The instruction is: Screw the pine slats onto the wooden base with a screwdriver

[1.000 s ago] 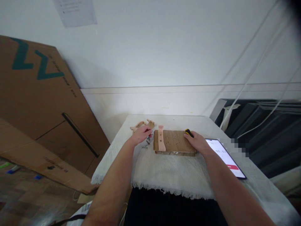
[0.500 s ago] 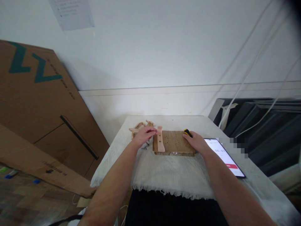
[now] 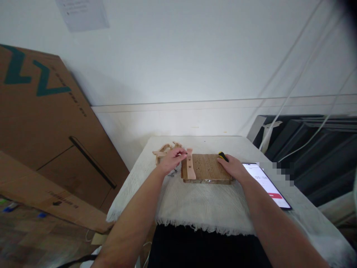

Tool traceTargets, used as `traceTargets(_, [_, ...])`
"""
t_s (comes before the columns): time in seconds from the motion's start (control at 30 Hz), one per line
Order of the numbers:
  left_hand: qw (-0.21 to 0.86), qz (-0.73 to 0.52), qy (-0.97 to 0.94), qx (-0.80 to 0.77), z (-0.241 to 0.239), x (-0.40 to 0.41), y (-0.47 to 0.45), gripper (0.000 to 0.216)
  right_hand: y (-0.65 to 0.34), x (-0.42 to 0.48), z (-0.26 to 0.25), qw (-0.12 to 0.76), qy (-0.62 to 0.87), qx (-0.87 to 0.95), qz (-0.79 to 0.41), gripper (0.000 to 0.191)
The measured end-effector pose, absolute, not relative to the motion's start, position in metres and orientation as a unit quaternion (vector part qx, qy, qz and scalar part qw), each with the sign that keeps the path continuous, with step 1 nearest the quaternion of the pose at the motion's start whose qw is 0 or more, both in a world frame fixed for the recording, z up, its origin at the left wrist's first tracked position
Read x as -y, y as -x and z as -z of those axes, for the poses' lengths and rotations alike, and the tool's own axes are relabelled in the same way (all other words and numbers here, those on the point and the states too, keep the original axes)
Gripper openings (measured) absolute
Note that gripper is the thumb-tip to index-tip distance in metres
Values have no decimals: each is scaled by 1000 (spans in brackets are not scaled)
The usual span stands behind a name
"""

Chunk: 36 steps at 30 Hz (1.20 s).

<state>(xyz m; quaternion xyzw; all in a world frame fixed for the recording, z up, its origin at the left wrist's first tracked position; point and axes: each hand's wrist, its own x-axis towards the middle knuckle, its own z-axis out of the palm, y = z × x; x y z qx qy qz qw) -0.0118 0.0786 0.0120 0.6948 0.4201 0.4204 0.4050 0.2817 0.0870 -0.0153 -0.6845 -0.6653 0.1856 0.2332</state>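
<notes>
A flat brown wooden board (image 3: 208,167) dotted with small holes lies before me. Across its left end rests a pale wooden strip (image 3: 190,170) with holes along it. My left hand (image 3: 172,160) has thumb and forefinger pinched together by the strip's upper hole; whatever is between the fingertips is too small to make out. At the board's right end, my right hand (image 3: 232,166) rests with its fingers round a screwdriver (image 3: 223,156), of which only the black-and-yellow handle shows.
Pale wooden pieces (image 3: 164,149) lie beyond my left hand, with small dark hardware (image 3: 173,173) beside it. A phone (image 3: 266,186) showing a timer lies on the white cloth (image 3: 200,208) to the right. A large cardboard box (image 3: 61,130) stands at the left.
My left fingertips have risen slightly along the strip, toward its upper hole. My right hand, the screwdriver and the board stay where they were. The view has tilted slightly.
</notes>
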Motion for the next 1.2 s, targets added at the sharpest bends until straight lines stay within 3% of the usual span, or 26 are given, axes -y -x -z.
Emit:
traceTargets(0.97, [321,-367,-758,-434,0,-88,3,23,-281,-87,14,219,690,666,-178,43])
traceTargets(1.2, [348,-349,-763,-418,-2,-88,3,22,-282,-88,15,217,689,672,-164,44])
